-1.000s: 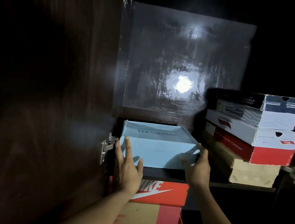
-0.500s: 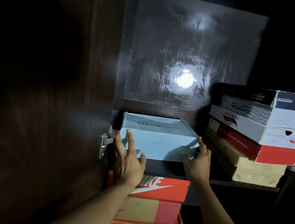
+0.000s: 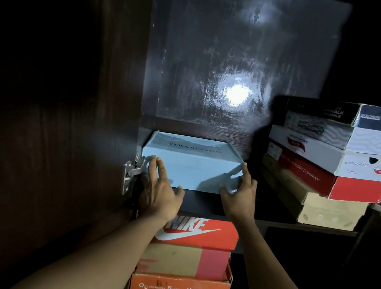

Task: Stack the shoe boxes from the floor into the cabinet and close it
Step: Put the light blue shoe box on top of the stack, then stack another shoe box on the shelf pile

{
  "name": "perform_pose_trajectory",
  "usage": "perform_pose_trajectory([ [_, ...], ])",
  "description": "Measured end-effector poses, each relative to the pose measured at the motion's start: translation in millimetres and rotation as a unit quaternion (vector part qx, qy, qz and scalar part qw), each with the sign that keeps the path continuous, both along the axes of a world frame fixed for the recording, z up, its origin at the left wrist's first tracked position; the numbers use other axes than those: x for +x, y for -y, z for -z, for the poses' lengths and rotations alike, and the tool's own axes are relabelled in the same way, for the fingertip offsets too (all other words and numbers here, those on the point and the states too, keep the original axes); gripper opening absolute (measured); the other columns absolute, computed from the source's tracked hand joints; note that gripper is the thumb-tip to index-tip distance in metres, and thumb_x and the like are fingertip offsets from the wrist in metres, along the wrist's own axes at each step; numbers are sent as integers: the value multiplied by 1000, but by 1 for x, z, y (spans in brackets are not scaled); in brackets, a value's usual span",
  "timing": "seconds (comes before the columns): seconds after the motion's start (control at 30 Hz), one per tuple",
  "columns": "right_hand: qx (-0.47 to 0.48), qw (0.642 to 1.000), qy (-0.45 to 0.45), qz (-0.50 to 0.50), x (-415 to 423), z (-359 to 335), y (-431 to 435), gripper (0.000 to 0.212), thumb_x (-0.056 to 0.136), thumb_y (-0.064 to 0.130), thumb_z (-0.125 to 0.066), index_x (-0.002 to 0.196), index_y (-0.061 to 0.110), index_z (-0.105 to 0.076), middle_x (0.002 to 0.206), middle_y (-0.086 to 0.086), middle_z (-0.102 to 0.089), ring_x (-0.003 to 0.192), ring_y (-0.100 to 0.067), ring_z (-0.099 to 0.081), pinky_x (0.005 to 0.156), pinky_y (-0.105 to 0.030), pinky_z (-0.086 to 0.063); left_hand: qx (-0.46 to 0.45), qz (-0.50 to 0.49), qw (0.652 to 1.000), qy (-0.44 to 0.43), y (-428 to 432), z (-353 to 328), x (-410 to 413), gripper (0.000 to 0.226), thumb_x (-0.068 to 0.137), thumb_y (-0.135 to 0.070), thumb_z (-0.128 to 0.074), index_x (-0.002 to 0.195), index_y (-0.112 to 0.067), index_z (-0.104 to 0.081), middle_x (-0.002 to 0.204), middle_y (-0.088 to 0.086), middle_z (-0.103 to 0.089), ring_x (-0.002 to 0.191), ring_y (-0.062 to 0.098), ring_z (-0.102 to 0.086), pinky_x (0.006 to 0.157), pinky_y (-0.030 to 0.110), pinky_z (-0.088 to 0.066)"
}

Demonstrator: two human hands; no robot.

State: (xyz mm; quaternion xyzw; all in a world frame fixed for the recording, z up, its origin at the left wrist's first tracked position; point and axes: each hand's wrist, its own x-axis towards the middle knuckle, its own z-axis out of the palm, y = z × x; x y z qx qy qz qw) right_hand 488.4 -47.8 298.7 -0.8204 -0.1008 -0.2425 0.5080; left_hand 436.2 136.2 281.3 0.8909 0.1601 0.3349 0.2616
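A person's left hand (image 3: pixel 160 188) and right hand (image 3: pixel 242 194), fingers spread, pressed flat against a pale blue cardboard box (image 3: pixel 191 166) on the glossy dark shelf (image 3: pixel 271 215).

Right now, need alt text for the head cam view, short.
Two bare hands, left hand and right hand, press open fingers against the front of a light blue shoe box on a dark cabinet shelf. A stack of shoe boxes sits to its right; an orange Nike box tops another stack on the level below.
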Motion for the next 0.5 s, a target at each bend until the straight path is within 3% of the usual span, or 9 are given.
perform_pose_trajectory([
  [0.07, -12, 1000, -11, -10, 7, -3, 0, 86, 88, 11, -68, 156, 28, -19, 142, -10, -33, 125, -28, -48, 91, -22, -37, -4, 7, 1000, -3, -4, -1, 5, 92, 89, -45, -59, 158, -13, -6, 157, -10, 13, 136, 30, -39, 82, 35, -53],
  [0.13, -26, 999, -20, -17, 14, -4, 3, 87, 88, 11, -68, 157, 25, -18, 143, -11, -32, 125, -29, -48, 91, -20, -35, -7, 2, 1000, -6, -7, -2, 8, 91, 89, -45, -60, 158, -14, -8, 158, -12, 12, 133, 30, -43, 86, 36, -53],
  [0.27, -50, 998, -36, -22, 19, -5, 8, 89, 86, 12, -70, 157, 23, -18, 142, -11, -32, 124, -27, -48, 93, -19, -35, -10, 5, 1000, -6, -7, -1, 8, 94, 89, -49, -61, 158, -15, -7, 158, -13, 13, 139, 28, -37, 91, 35, -52],
  [0.4, -65, 996, -42, -40, 16, -12, 15, 88, 83, 21, -72, 156, 27, -22, 132, -13, -47, 114, -28, -56, 98, -38, -50, -22, 21, 999, -8, -9, -2, 4, 92, 89, -48, -62, 158, -15, -10, 160, -10, 11, 143, 27, -32, 101, 39, -48],
  [0.5, -56, 997, -36, -32, -5, -21, 31, 87, 84, 26, -73, 155, 27, -23, 127, -13, -55, 112, -28, -59, 97, -41, -51, -38, 41, 998, -9, -4, -11, -11, 90, 89, -48, -63, 158, -18, -13, 163, -4, 7, 140, 27, -37, 99, 39, -50],
])
